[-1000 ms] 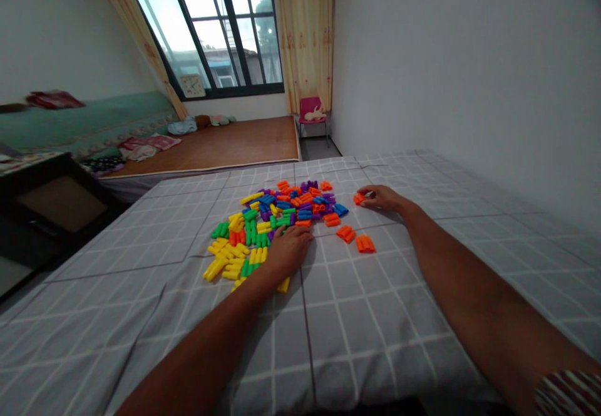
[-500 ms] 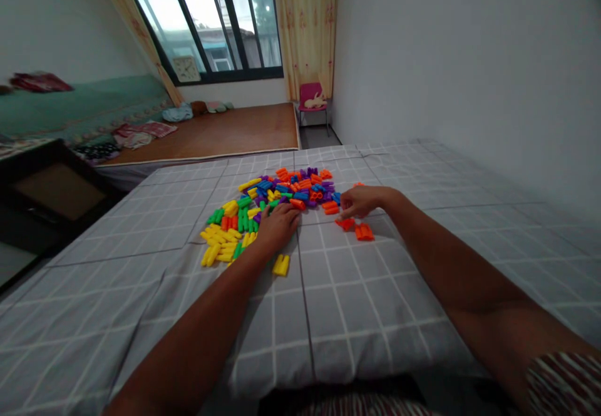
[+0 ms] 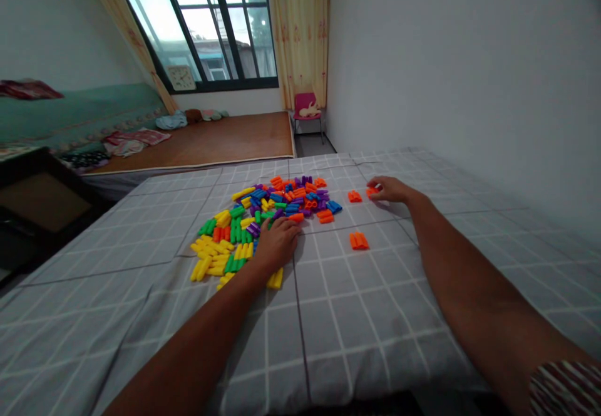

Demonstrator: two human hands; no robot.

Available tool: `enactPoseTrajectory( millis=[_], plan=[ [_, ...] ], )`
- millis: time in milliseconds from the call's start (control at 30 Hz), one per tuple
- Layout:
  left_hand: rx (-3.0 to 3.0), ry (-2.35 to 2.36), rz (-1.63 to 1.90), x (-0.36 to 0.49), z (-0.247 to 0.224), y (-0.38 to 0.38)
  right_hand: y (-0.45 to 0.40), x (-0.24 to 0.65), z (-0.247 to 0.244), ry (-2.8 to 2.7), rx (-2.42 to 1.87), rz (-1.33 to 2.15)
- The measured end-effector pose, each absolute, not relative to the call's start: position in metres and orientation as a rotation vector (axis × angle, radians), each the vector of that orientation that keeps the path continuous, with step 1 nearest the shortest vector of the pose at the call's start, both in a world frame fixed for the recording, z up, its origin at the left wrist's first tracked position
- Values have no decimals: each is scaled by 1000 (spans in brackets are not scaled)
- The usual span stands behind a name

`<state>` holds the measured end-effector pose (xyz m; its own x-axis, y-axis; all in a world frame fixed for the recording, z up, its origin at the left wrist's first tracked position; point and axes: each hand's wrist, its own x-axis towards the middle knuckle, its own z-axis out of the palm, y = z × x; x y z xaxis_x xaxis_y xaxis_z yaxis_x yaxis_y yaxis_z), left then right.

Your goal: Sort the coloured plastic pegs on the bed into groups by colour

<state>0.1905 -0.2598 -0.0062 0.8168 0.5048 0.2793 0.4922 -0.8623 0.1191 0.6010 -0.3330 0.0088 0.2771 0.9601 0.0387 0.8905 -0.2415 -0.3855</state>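
A heap of small plastic tube-shaped building blocks (image 3: 288, 202) in orange, blue, purple, green and yellow lies on a grey checked cloth. My left hand (image 3: 280, 237) rests palm down at the near edge of the heap, its fingers spread loosely beside an orange block (image 3: 295, 217). Off to the right, my right hand (image 3: 389, 189) has its fingertips closed on an orange block (image 3: 372, 192) at the cloth. A second orange block (image 3: 355, 197) lies just left of that hand, and another orange block (image 3: 359, 241) sits nearer to me. My left forearm partly hides yellow blocks (image 3: 276, 278).
The grey checked cloth (image 3: 413, 341) covers the surface before me. White wall (image 3: 446, 59) runs along the right. Beyond stand a brown-topped low bed (image 3: 225, 140), a pink chair (image 3: 306, 106) and a window. A dark cabinet (image 3: 47, 197) is at the left.
My right hand has moved right and slightly away from the heap, with an orange block now at its fingertips. One orange block near it has shifted farther back. My left hand stays by the heap.
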Motion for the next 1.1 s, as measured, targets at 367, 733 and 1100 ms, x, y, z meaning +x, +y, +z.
enactPoseTrajectory(
  millis=[367, 733, 1100],
  plan=[
    [2911, 885, 433, 189, -10, -255, -326, 584, 7, -1695, -2089, 420],
    [2853, 907, 552, 186, 16, -245, -326, 473, 59, -2138, -2057, 1200],
    [2964, 351, 269, 216, 0, -290, -349, 552, 48, -1949, -1895, 739]
  ],
)
